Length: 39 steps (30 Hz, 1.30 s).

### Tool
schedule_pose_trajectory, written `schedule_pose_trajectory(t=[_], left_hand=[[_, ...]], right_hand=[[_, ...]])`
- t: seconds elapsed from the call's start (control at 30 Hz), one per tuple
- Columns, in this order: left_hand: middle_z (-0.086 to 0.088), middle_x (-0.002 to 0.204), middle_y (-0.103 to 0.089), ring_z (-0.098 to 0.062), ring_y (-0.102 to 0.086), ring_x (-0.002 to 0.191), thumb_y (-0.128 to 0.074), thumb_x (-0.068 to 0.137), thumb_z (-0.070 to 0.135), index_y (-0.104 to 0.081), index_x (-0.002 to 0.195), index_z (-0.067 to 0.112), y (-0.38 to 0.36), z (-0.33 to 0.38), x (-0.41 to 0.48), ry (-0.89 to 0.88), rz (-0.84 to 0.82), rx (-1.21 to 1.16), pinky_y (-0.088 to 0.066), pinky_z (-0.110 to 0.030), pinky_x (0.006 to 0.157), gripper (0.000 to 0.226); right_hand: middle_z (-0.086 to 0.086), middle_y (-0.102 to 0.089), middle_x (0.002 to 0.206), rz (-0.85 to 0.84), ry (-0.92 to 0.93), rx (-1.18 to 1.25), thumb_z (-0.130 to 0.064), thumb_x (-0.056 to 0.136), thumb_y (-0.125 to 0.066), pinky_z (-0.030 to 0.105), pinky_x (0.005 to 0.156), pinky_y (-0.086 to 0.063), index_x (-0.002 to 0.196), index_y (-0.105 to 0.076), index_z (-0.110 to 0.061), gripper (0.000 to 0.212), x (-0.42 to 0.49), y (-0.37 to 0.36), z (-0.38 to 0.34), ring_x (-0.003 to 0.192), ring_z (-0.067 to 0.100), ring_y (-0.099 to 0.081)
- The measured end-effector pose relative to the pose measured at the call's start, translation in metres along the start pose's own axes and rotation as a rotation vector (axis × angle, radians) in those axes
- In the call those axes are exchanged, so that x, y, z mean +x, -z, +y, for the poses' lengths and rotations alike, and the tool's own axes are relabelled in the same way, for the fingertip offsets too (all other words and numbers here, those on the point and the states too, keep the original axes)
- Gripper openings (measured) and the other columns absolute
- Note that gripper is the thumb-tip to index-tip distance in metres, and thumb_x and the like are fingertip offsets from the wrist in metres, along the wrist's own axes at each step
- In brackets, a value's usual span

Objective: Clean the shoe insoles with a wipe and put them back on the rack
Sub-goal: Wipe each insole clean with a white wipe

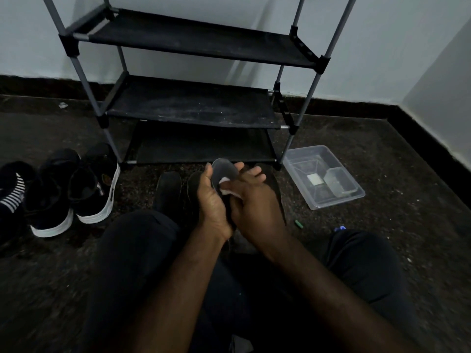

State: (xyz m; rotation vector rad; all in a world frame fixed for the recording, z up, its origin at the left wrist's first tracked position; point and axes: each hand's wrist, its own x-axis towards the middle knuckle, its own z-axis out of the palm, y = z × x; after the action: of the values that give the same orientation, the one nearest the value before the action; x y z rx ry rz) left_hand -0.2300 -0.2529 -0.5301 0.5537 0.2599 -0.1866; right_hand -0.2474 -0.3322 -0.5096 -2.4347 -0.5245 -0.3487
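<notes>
One wide-angle view looks forward and down from the person's head. The lap point(142, 250) fills the near bottom edge, and the rack point(191, 108) stands just ahead on the floor point(382, 225), against the wall point(178, 11).

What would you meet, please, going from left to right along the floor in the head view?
striped shoe → sneakers → two insoles → held insole → tray
</notes>
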Motion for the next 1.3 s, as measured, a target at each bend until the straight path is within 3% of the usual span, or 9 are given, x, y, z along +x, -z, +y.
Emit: schedule_pose_trajectory(t=[0.17,0.27,0.37,0.47,0.63,0.83,1.03,1.17,1.3], left_hand=[[-0.023,0.122,-0.064,-0.034,-0.063,0.114,-0.035,0.090,0.068,-0.058,0.122,0.004,0.003,-0.001,0.000,-0.017,-0.005,0.059,-0.045,-0.047,0.104,0.074],[-0.014,0.104,-0.068,-0.026,-0.068,0.097,-0.036,0.092,0.064,-0.064,0.107,0.006,0.004,-0.003,-0.001,-0.030,0.010,0.098,-0.054,-0.038,0.090,0.066],[-0.024,0.114,-0.068,-0.035,-0.066,0.107,-0.030,0.093,0.066,-0.057,0.119,0.006,0.002,0.002,0.001,-0.032,0.030,0.072,-0.049,-0.046,0.097,0.071],[-0.025,0.114,-0.068,-0.035,-0.067,0.104,-0.024,0.094,0.066,-0.056,0.119,0.006,0.002,0.005,0.002,-0.045,0.039,0.048,-0.050,-0.045,0.090,0.072],[-0.022,0.116,-0.065,-0.033,-0.063,0.108,-0.038,0.093,0.061,-0.062,0.113,0.003,0.000,0.000,-0.003,-0.013,0.030,0.081,-0.047,-0.044,0.099,0.066],[-0.025,0.124,-0.063,-0.037,-0.059,0.119,-0.029,0.094,0.064,-0.053,0.128,0.004,0.002,0.003,0.000,0.016,0.023,0.042,-0.043,-0.048,0.104,0.074],[-0.026,0.128,-0.060,-0.036,-0.058,0.121,-0.037,0.094,0.060,-0.057,0.125,0.003,-0.002,0.002,-0.004,0.012,0.046,0.027,-0.045,-0.045,0.103,0.068],[-0.025,0.124,-0.063,-0.036,-0.060,0.119,-0.029,0.094,0.062,-0.054,0.127,0.006,-0.001,0.006,0.000,0.005,0.035,-0.006,-0.046,-0.046,0.099,0.070],[-0.027,0.135,-0.055,-0.038,-0.053,0.127,-0.038,0.091,0.061,-0.050,0.135,0.002,0.000,0.004,-0.004,0.009,0.014,-0.027,-0.037,-0.050,0.111,0.075]], right_hand=[[0.000,-0.069,0.102,0.042,0.014,-0.068,-0.030,0.097,-0.050,0.041,0.070,-0.055,0.106,-0.073,-0.027,0.025,0.005,0.009,0.016,0.085,0.023,-0.067],[0.001,-0.068,0.100,0.059,-0.068,-0.114,-0.026,0.096,-0.054,0.042,0.072,-0.055,0.104,-0.074,-0.025,0.022,0.011,0.011,0.025,0.085,0.024,-0.066],[0.006,-0.070,0.102,-0.027,0.022,-0.003,-0.020,0.093,-0.053,0.043,0.074,-0.056,0.103,-0.075,-0.017,0.024,-0.001,0.003,0.005,0.088,0.025,-0.067],[0.005,-0.070,0.107,-0.072,0.108,-0.014,-0.028,0.095,-0.051,0.041,0.072,-0.056,0.109,-0.073,-0.020,0.027,-0.012,0.005,-0.005,0.092,0.026,-0.068],[0.001,-0.070,0.095,0.048,-0.027,-0.218,-0.031,0.098,-0.047,0.038,0.070,-0.053,0.103,-0.074,-0.026,0.028,0.010,0.011,0.023,0.085,0.024,-0.063],[0.011,-0.072,0.101,-0.068,0.061,-0.014,-0.027,0.096,-0.043,0.041,0.080,-0.055,0.103,-0.075,-0.013,0.036,-0.008,0.003,-0.007,0.091,0.028,-0.068],[0.005,-0.070,0.087,0.072,-0.017,-0.095,-0.019,0.098,-0.054,0.037,0.071,-0.054,0.093,-0.077,-0.014,0.024,0.011,0.012,0.018,0.079,0.019,-0.065],[0.020,-0.069,0.106,-0.076,0.059,-0.028,-0.023,0.094,-0.043,0.048,0.083,-0.055,0.104,-0.073,-0.008,0.035,0.001,-0.003,-0.005,0.099,0.036,-0.066],[0.005,-0.071,0.097,0.005,0.079,-0.081,-0.020,0.095,-0.055,0.035,0.075,-0.056,0.099,-0.076,-0.015,0.021,0.005,0.011,0.012,0.087,0.020,-0.067]])
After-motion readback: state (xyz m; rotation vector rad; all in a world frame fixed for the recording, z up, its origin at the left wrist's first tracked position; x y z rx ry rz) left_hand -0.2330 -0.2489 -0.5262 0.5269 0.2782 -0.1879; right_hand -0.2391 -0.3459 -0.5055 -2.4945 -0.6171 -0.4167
